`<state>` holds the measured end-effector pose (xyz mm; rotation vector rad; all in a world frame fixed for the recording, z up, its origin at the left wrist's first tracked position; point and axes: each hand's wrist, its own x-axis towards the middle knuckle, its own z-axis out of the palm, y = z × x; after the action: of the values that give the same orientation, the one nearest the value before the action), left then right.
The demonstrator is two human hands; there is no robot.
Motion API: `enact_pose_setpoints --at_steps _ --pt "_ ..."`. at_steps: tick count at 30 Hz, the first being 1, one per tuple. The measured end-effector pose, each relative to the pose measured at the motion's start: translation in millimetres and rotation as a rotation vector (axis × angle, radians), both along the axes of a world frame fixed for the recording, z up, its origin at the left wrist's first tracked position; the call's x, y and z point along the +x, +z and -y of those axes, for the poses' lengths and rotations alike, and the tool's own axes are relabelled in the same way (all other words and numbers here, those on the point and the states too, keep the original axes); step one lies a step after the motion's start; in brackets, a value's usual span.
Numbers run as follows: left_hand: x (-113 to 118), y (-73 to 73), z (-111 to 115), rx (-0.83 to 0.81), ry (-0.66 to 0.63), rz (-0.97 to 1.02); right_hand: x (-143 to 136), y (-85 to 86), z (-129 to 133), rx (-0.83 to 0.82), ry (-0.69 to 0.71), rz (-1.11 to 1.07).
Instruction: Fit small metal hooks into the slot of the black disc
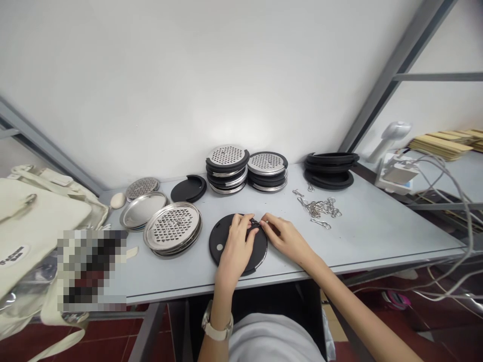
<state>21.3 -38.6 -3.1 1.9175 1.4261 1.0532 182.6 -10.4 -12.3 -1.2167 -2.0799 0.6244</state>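
Observation:
A black round cover (218,234) lies flat near the table's front edge, with a light round spot on it and a strip of silver rim at its lower right. My left hand (238,246) is over it, fingers bent and closed at the cover's top right edge. At that edge is a small metal clip (255,221), partly hidden by fingertips. From the right, my right hand (281,234) pinches the clip between thumb and forefinger. Similar loose metal clips (320,207) lie in a pile to the right.
Behind stand two stacks of black-rimmed perforated discs (227,168) (267,171) and a single black cover (188,189). Metal grater discs (172,227) and plain metal discs (145,210) are left. Black rings (330,171) sit back right. A cream bag (45,216) and white cables (468,221) flank the table.

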Motion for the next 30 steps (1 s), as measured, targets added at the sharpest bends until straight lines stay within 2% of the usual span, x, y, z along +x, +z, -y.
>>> enact_pose_setpoints --at_steps 5,16,30 --pt "-0.8 -0.6 0.3 0.004 -0.015 -0.005 -0.7 -2.8 -1.2 0.063 -0.005 0.081" --pt "-0.5 0.0 0.2 0.007 -0.023 -0.065 0.4 -7.4 -3.4 0.075 0.061 0.122" --pt "-0.3 0.3 -1.0 -0.017 -0.032 -0.081 -1.3 -5.8 -0.6 0.071 -0.007 0.127"
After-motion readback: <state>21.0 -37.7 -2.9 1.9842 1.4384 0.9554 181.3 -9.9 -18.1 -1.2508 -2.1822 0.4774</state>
